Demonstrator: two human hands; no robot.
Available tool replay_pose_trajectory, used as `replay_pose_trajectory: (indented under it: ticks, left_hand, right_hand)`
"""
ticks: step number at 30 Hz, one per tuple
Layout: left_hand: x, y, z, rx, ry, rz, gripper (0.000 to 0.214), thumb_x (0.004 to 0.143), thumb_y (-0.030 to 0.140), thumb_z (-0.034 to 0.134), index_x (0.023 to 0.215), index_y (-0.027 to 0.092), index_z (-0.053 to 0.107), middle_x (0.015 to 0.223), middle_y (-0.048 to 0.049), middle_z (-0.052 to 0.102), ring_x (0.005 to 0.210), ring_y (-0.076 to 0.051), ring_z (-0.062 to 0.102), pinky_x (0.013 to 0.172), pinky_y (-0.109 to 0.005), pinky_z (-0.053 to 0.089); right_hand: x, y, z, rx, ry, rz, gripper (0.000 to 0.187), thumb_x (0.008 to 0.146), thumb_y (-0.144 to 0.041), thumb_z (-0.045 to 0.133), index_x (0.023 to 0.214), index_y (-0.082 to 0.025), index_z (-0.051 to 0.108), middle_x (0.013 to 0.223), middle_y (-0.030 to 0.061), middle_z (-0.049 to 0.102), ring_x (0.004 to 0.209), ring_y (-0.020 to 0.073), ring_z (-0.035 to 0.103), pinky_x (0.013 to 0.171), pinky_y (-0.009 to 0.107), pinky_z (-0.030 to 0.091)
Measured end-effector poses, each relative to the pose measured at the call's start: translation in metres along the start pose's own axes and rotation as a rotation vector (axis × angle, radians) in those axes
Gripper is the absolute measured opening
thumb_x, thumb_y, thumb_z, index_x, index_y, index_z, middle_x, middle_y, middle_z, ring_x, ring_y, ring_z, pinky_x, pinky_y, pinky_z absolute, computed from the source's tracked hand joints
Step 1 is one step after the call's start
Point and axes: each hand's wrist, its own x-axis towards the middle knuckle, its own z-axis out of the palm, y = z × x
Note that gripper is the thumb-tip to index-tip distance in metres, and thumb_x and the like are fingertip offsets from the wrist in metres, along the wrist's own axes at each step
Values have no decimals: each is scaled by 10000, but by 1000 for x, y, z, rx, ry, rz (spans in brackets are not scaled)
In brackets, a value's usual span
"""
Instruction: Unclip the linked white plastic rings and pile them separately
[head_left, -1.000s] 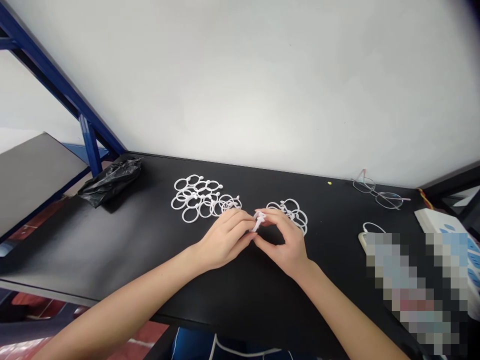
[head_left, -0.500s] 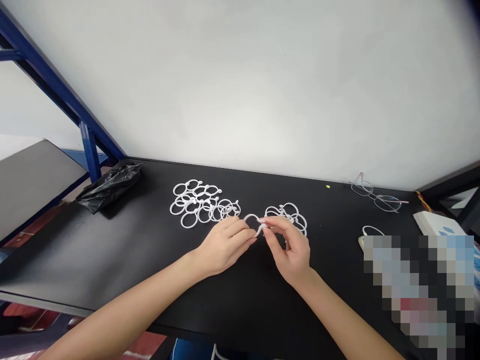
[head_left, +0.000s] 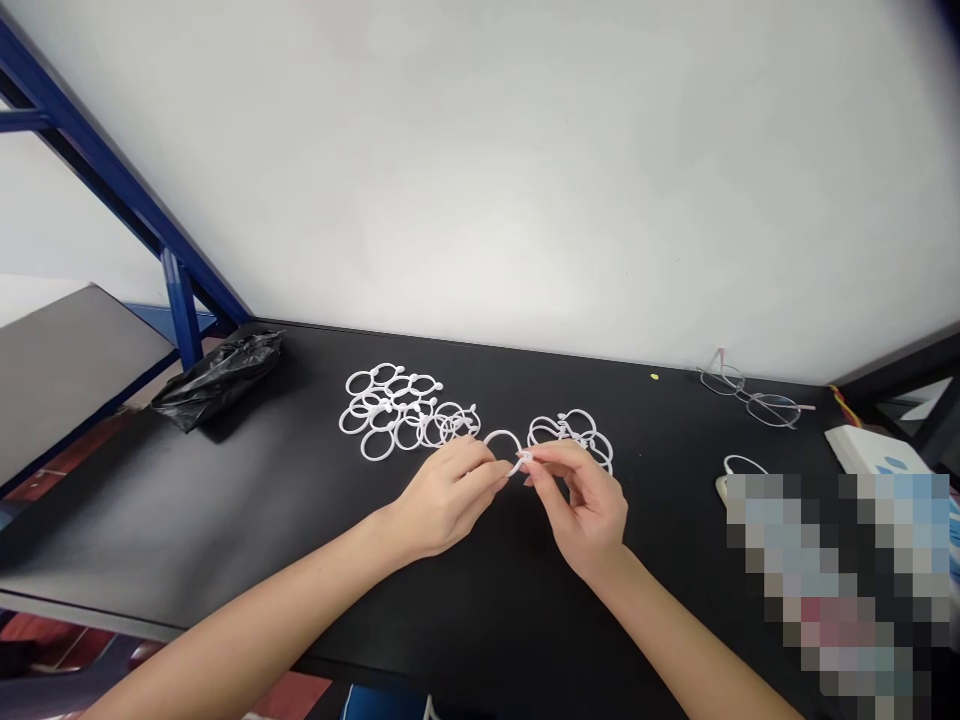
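A white plastic ring (head_left: 501, 434) is held between my two hands above the black table. Its left side is pinched by my left hand (head_left: 455, 492), whose fingers are closed and hide part of the loop. My right hand (head_left: 581, 500) grips the small knob-like end of the same ring between thumb and fingertips. Behind my left hand lies a spread of several white rings (head_left: 378, 442) with small knobs, many overlapping. A smaller heap of like rings (head_left: 581, 425) lies just behind my right hand, which partly covers it.
On the black table (head_left: 300, 480), a crumpled black plastic bag (head_left: 221, 380) lies at the left by a blue metal frame (head_left: 180, 300). Eyeglasses (head_left: 772, 408) rest at the back right. A white box (head_left: 874, 450) and a blurred-out area are at the right. A pale wall stands behind.
The gap at the ring's knob end looks narrower, with the ends now together at my right fingertips. My right hand has shifted very slightly right and down.
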Motion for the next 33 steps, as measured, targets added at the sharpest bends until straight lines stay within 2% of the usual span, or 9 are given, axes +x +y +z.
replay_pose_trajectory:
  ticks: [13,21,29,33]
  left_hand:
    - [-1,0,1,29,-1,20,150,962,88,436,1028,143,559,806,-53,572,714,-153,450,639,-299,430]
    - [2,3,-1,15,2,11,162,970,96,406,994,140,559,780,-49,563,701,-155,440,631,-293,425]
    - [2,5,-1,3,-4,-9,173,957,88,402,955,139,567,725,-41,532,661,-157,408,599,-287,394]
    - [3,5,-2,-10,-8,0,177,950,76,401,957,141,565,716,-39,522,657,-156,400,596,-289,384]
  right_hand:
    - [-1,1,0,24,-3,-15,294,871,1,589,1038,-234,647,947,30,690,807,147,664,655,278,591]
    - [-2,3,1,29,9,-27,236,869,-7,593,966,-218,639,923,33,690,791,154,676,663,292,596]
    - [-1,-2,4,-24,33,60,179,882,-85,622,987,-230,636,820,0,656,647,125,650,596,263,584]
    - [0,-3,4,12,5,90,140,897,-98,606,941,-228,629,813,3,646,644,126,642,589,263,570]
